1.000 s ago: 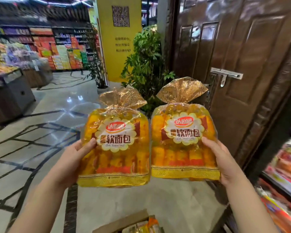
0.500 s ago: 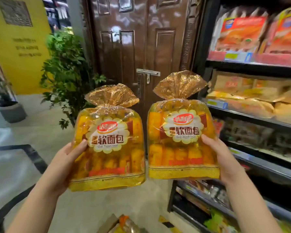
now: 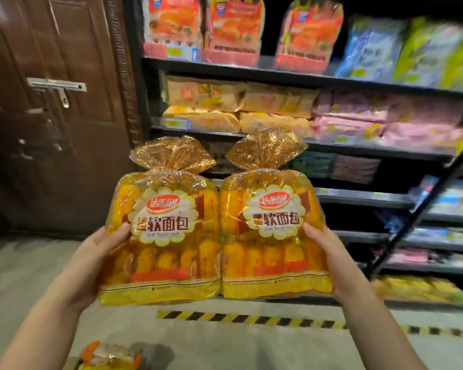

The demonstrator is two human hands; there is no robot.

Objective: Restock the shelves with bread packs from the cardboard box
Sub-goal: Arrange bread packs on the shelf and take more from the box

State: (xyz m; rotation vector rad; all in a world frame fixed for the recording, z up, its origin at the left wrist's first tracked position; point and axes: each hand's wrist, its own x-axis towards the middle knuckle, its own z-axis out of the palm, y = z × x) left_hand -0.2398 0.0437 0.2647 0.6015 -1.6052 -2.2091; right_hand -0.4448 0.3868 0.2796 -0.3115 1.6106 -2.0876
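While raised, hands (image 3: 96, 257) gripping packs (image 3: 162, 236).

1. My left hand (image 3: 91, 252) holds one bread pack (image 3: 161, 236) by its left edge; my right hand (image 3: 329, 255) holds a second bread pack (image 3: 274, 231) by its right edge.
2. The packs stand upright side by side, inner edges touching, tied tops up.
3. Behind them, ahead and to the right: the shelves (image 3: 278, 73), several tiers, each carrying packaged goods.
4. Left of the shelves, behind the left pack: a door (image 3: 51, 116) with a latch (image 3: 58, 88).
5. On the floor (image 3: 225, 351) below the packs, a striped tape line (image 3: 251, 319) runs along the shelf foot.
6. At the bottom left edge, near my left forearm: more packs (image 3: 110, 355), their container unclear.
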